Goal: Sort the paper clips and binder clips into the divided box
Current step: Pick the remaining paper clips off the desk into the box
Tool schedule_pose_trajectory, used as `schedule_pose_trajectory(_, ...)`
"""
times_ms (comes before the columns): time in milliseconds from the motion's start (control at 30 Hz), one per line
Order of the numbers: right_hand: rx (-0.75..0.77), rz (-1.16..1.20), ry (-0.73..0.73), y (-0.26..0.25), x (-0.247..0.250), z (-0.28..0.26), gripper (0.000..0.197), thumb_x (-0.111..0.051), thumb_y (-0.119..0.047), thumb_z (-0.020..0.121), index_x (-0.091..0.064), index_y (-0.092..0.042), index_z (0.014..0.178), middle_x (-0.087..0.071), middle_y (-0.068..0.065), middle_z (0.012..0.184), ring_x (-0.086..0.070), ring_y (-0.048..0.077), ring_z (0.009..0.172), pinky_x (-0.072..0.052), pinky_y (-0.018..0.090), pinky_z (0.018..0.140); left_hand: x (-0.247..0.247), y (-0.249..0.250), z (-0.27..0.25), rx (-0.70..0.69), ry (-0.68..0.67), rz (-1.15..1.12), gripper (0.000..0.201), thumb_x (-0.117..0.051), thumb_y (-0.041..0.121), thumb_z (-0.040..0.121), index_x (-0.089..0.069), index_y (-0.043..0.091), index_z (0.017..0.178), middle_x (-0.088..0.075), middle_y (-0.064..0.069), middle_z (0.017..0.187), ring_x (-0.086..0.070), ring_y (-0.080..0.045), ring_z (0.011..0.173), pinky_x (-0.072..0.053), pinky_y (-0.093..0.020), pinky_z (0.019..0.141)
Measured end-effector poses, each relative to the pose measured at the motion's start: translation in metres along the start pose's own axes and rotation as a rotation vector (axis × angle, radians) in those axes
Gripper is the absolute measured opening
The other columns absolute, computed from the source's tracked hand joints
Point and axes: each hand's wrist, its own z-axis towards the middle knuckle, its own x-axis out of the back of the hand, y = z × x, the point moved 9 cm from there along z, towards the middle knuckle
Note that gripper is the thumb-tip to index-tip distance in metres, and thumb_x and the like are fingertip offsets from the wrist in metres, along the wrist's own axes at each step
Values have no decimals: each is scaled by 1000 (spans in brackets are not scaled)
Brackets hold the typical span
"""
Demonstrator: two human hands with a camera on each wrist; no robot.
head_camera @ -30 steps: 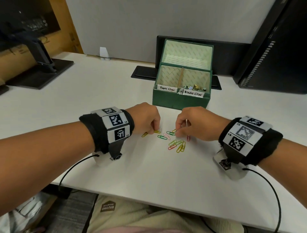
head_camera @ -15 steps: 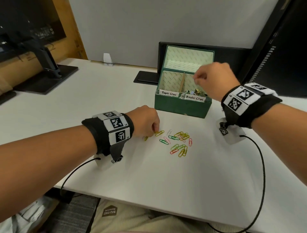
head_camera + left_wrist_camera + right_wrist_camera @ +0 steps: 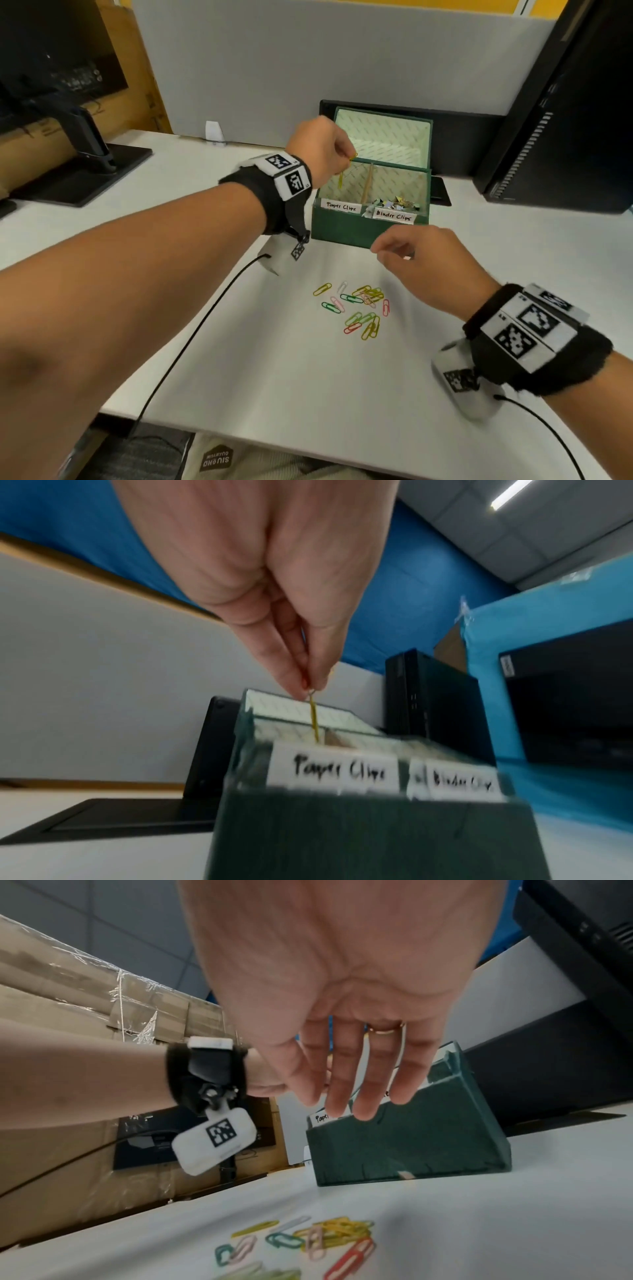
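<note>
A green divided box [image 3: 346,231] [image 3: 377,837] [image 3: 404,1139] stands open on the white desk, its front labelled "Paper Clips" and "Binder Clips". Over the left compartment my left hand [image 3: 347,154] [image 3: 311,691] pinches a yellow paper clip [image 3: 341,178] [image 3: 313,718] that hangs straight down. Several small binder clips [image 3: 399,202] lie in the right compartment. Several coloured paper clips [image 3: 359,306] [image 3: 308,1240] lie loose on the desk in front of the box. My right hand [image 3: 380,248] [image 3: 342,1104] hovers above them with relaxed, empty fingers.
A dark monitor [image 3: 565,120] stands at the right and another monitor's stand [image 3: 85,164] at the left. A black flat plate [image 3: 442,192] lies behind the box. Cables [image 3: 191,339] trail from both wrist units across the desk. Cardboard boxes [image 3: 85,993] sit beyond the left edge.
My left hand has lifted from the pile to over the paper clip compartment with a yellow clip. My right hand has come back from the box to just above the pile, empty.
</note>
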Motion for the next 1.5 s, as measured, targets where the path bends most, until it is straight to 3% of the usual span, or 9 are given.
schedule_pose_trajectory(200, -68, -65, -136, 10, -7, -16, 13, -64, -34, 90, -65, -38, 102, -67, -17, 97, -59, 4, 83, -41, 14, 69, -43, -8, -5, -36, -247, 154, 32, -69, 12, 86, -69, 18, 117, -71, 0, 107, -65, -15, 99, -50, -25, 90)
schedule_pose_trajectory(300, -162, -178, -362, 21, -26, -27, 69, -69, -58, 78, -48, -31, 137, -56, -10, 125, -55, 8, 104, -41, 21, 84, -27, 7, -24, -121, -164, 146, 33, -56, 8, 92, -65, 20, 120, -67, 3, 101, -62, -12, 90, -49, -23, 84)
schedule_pose_trajectory(400, -191, -326, -509, 28, -44, -35, 95, -69, -72, 65, -38, -23, 140, -48, -2, 123, -49, 15, 109, -42, 30, 92, -20, 23, -61, -204, -149, 128, 18, -54, 20, 93, -69, 26, 102, -61, 10, 85, -54, -2, 70, -44, -16, 65)
schedule_pose_trajectory(567, -108, -417, -525, 14, -53, -26, 63, -76, -67, 60, -46, -25, 96, -46, -4, 96, -50, 17, 88, -45, 34, 74, -53, -2, -110, -100, -448, 238, 31, -61, 54, 84, -68, 27, 98, -65, 10, 89, -57, -9, 80, -45, -25, 69)
schedule_pose_trajectory(733, -52, -410, -470, 4, -53, -12, 60, -78, -46, 74, -62, -24, 128, -63, -1, 117, -54, 16, 101, -47, 29, 86, -85, -18, -140, -73, -715, 447, 79, -68, 69, 66, -54, 25, 131, -50, 8, 100, -45, -12, 91, -38, -24, 78)
schedule_pose_trajectory(867, -51, -354, -410, 4, -50, -4, 37, -81, -28, 76, -74, -23, 112, -73, -3, 103, -59, 13, 88, -49, 25, 79, -94, -3, -143, -167, -710, 438, 54, -73, 49, 77, -63, 25, 124, -61, 3, 110, -47, -11, 89, -35, -22, 73)
schedule_pose_trajectory(1067, -70, -334, -366, 7, -50, -3, 23, -81, -20, 75, -77, -20, 97, -72, 1, 88, -65, 20, 83, -56, 34, 79, -94, 8, -140, -234, -657, 358, 18, -67, 23, 86, -75, 23, 103, -71, 7, 98, -61, -13, 88, -43, -20, 73)
schedule_pose_trajectory(1267, 19, -398, -374, 1, -56, -10, 42, -64, -21, 88, -59, -30, 129, -58, -2, 126, -53, 21, 115, -43, 29, 87, -93, 8, -141, -216, -650, 398, 20, -60, 20, 86, -75, 24, 99, -71, 8, 95, -61, -15, 84, -44, -21, 70)
schedule_pose_trajectory(1500, 100, -463, -432, -16, -72, -16, 35, -60, -27, 92, -60, -25, 128, -62, 5, 113, -57, 26, 106, -40, 28, 75, -91, 4, -137, -208, -629, 466, 18, -61, 21, 83, -72, 22, 97, -67, 2, 88, -53, -16, 77, -35, -21, 64)
